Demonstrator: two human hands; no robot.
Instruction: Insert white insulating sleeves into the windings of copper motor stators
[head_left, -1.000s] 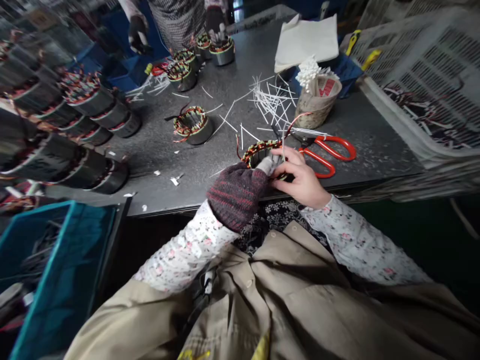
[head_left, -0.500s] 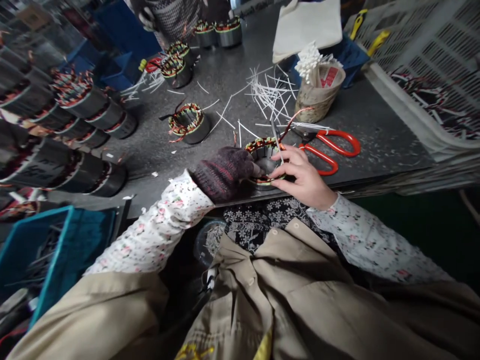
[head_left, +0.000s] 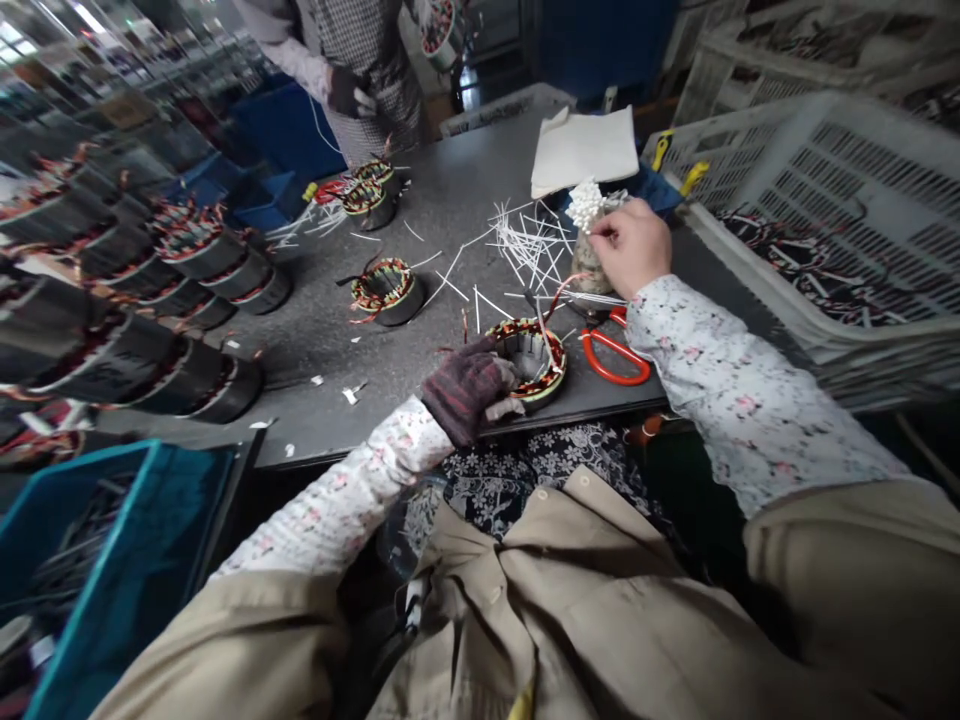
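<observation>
1. Our left hand grasps the wound ring by its left side, near the bench edge, probably steadying it.
2. Our right hand brings its fingertips together beside the white sticks; we cannot tell whether they grip 1.
3. The cup likely keeps the white sticks bunched within reach, scissors lying near.

Held a wire-wound stator by its left rim in the gloved left hand. Had the bare right hand at a bundle of white strands, beyond and right of that grip. Had red-handled scissors right of the grip, a second stator beyond-left, loose white strips farther beyond.
</observation>
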